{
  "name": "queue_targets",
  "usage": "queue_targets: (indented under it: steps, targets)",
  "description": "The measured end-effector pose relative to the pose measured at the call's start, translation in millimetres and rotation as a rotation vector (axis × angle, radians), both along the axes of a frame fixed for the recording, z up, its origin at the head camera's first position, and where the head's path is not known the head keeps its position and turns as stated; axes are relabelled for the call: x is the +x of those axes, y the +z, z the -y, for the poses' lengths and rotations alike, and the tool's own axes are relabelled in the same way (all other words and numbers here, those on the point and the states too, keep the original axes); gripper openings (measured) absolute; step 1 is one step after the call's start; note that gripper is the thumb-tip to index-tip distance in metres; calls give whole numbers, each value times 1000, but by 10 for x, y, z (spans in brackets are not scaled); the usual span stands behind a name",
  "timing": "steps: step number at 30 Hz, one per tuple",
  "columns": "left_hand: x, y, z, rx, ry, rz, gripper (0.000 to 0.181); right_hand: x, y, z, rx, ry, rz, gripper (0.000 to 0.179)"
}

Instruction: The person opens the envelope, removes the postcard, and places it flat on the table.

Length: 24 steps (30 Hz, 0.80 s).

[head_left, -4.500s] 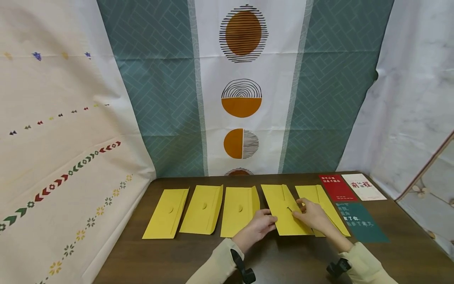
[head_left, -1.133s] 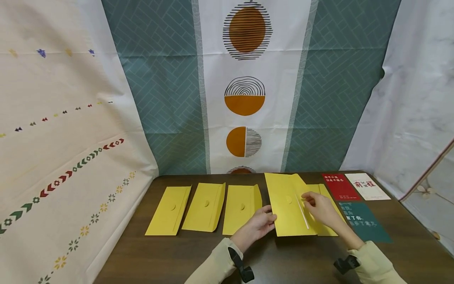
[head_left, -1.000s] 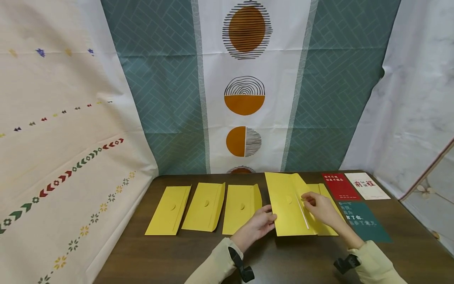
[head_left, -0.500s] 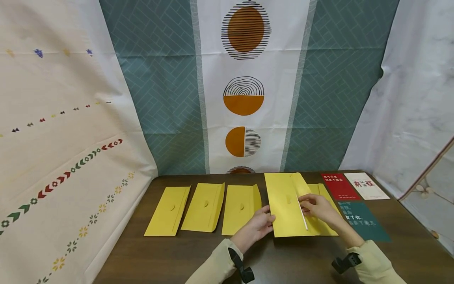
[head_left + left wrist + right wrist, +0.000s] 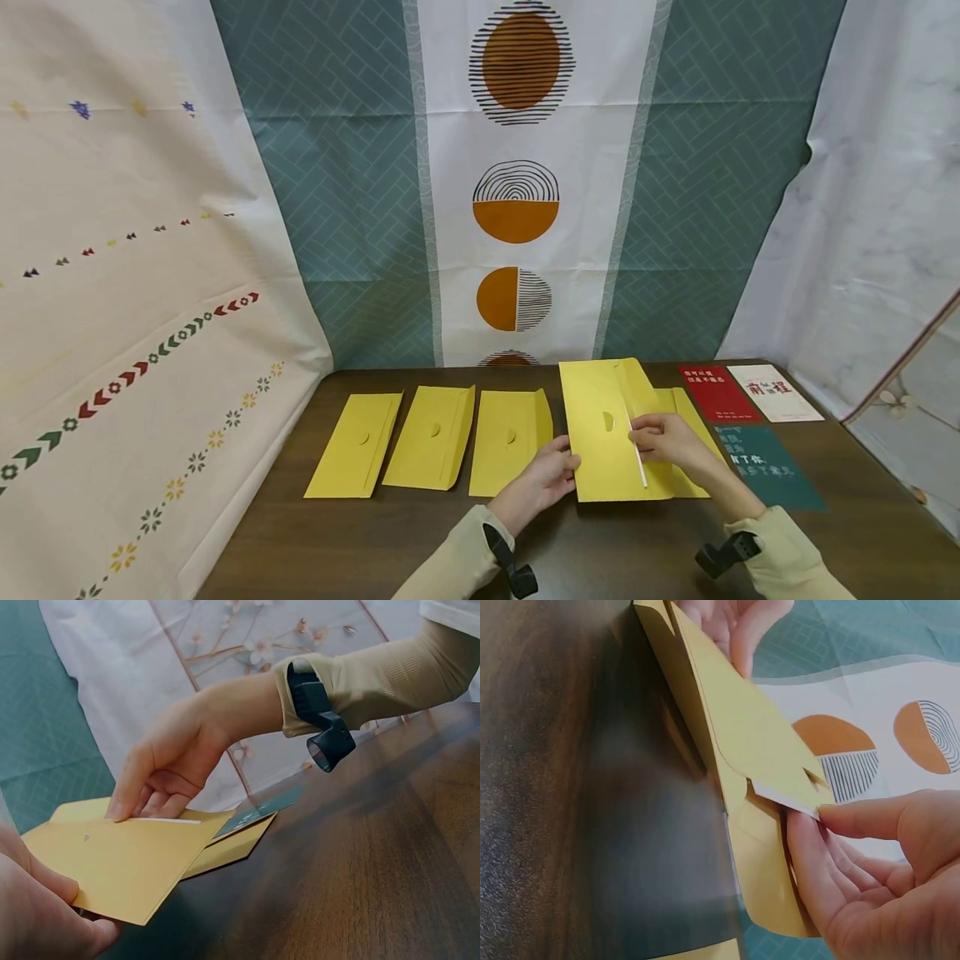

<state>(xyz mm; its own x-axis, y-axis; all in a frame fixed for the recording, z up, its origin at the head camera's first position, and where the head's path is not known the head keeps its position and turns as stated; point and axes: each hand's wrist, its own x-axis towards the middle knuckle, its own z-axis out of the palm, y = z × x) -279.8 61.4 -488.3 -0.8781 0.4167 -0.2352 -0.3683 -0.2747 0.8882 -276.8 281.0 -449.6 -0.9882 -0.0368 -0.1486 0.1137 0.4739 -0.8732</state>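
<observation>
A yellow envelope (image 5: 596, 392) is raised at the right of the row, its flap folded out to the right. My left hand (image 5: 546, 475) pinches its lower left edge between thumb and fingers. From the opening peeks the narrow edge of a white card (image 5: 642, 472); the rest is hidden inside. My right hand (image 5: 671, 442) has its thumb and fingers on this edge. In the right wrist view the white card (image 5: 784, 798) is pinched between thumb and index finger, with the open flap (image 5: 761, 862) below it.
Several more yellow envelopes (image 5: 352, 450) lie in a row on the dark wooden table (image 5: 315, 550), one partly behind the raised envelope. At the right lie a red card (image 5: 718, 396), a white printed card (image 5: 776, 396) and a green card (image 5: 772, 467). Patterned cloths hang behind.
The envelope, flap closed at first, has been lifted and opened, showing the white card's edge. My right hand has shifted left from the flap onto that edge. My left hand keeps its grip.
</observation>
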Motion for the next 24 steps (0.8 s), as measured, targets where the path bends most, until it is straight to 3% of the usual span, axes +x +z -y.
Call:
queue_targets:
  steps: [14,24]
  targets:
    - [10,-47,-22,-6,44,12,45,-11,12,-19,10,-80,-23,45]
    - [35,-70,-29,-102,-12,-25,36,-43,6,-63,-6,-116,-26,46]
